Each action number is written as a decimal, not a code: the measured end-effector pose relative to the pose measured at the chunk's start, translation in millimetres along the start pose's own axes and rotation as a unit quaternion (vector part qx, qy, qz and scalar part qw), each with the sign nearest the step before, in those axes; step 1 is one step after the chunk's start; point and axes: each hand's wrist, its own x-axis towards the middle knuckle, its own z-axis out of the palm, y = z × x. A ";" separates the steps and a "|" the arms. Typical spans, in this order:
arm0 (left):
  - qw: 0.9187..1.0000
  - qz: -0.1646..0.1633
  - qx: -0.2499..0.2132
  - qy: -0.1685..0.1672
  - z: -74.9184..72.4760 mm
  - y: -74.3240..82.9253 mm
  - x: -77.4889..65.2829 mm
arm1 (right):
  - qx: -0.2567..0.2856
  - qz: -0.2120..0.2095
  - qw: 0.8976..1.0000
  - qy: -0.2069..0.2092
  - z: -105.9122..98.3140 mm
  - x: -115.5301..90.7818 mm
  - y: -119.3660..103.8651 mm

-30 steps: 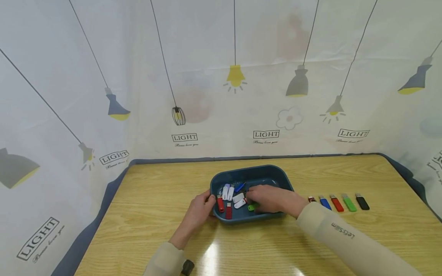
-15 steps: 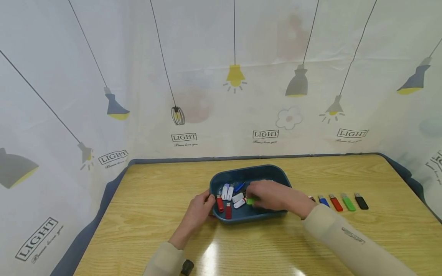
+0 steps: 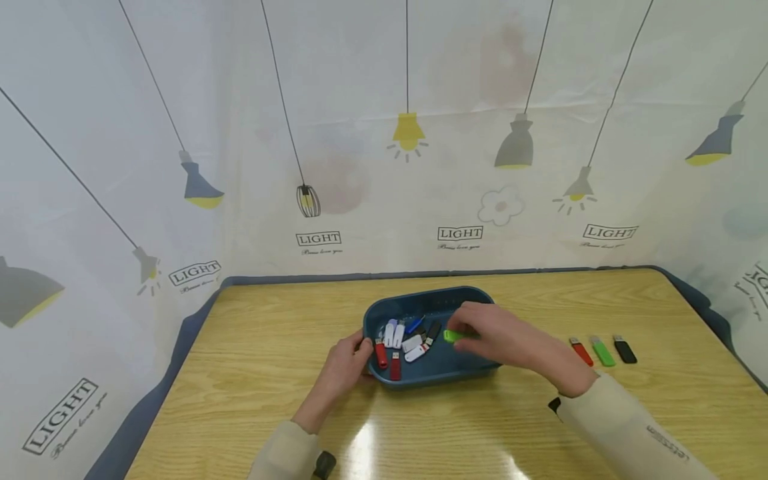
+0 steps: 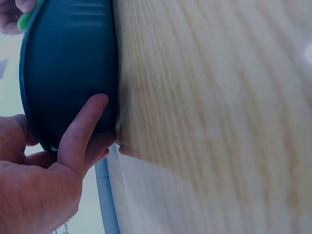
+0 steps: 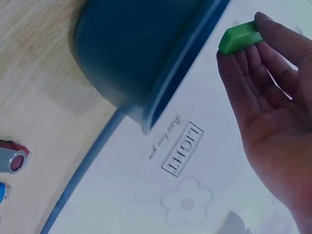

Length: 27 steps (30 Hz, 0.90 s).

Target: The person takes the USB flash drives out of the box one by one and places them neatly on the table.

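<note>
A dark blue plastic basin [image 3: 432, 381] stands on the table with several USB flash drives inside. My left hand [image 3: 343, 367] grips the basin's left end, thumb at the rim; in the left wrist view its fingers lie along the outer wall [image 4: 68, 73]. Over the basin's right half, my right hand [image 3: 495, 337] pinches a green USB flash drive [image 5: 240, 39] between thumb and fingertips, raised above the rim. White flash drives [image 3: 414, 352], red ones [image 3: 381, 354], a blue one [image 3: 414, 325] and a black one [image 3: 433, 332] lie at the basin's left and middle.
To the right of the basin, a red [image 3: 581, 351], a green [image 3: 603, 351] and a black flash drive [image 3: 625, 349] lie in a row. A grey-and-red one [image 5: 13, 158] and a blue one [image 5: 4, 191] show in the right wrist view. A printed cloth [image 3: 384, 220] hangs behind the table.
My right hand has lifted the green flash drive from the others and moved right with it. The right forearm now hides the left part of the row. My left hand stays on the basin.
</note>
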 end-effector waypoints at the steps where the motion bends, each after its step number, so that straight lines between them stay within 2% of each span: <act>1: 1.000 0.001 0.001 0.000 0.1 0.2 -0.1 | 0.004 0.007 1.000 0.004 -2.2 -4.0 -1.0; 10: 1.000 0.003 -0.001 0.002 0.5 0.5 -1.5 | 0.014 0.071 0.996 0.057 -17.2 -43.5 -7.5; 14: 1.000 -0.001 0.001 0.007 0.4 -1.0 -1.2 | 0.024 0.104 0.990 0.092 -19.7 -59.7 -9.2; 20: 1.000 -0.003 -0.002 0.010 -0.2 -2.8 -1.0 | 0.012 0.150 0.979 0.141 -16.8 -83.6 -5.2; 24: 1.000 0.000 0.000 0.009 0.3 -2.7 -0.6 | 0.011 0.190 0.972 0.140 -11.2 -100.9 3.8; 27: 1.000 0.000 0.000 0.008 1.2 -2.2 0.0 | 0.015 0.227 0.966 0.124 -4.5 -113.2 12.8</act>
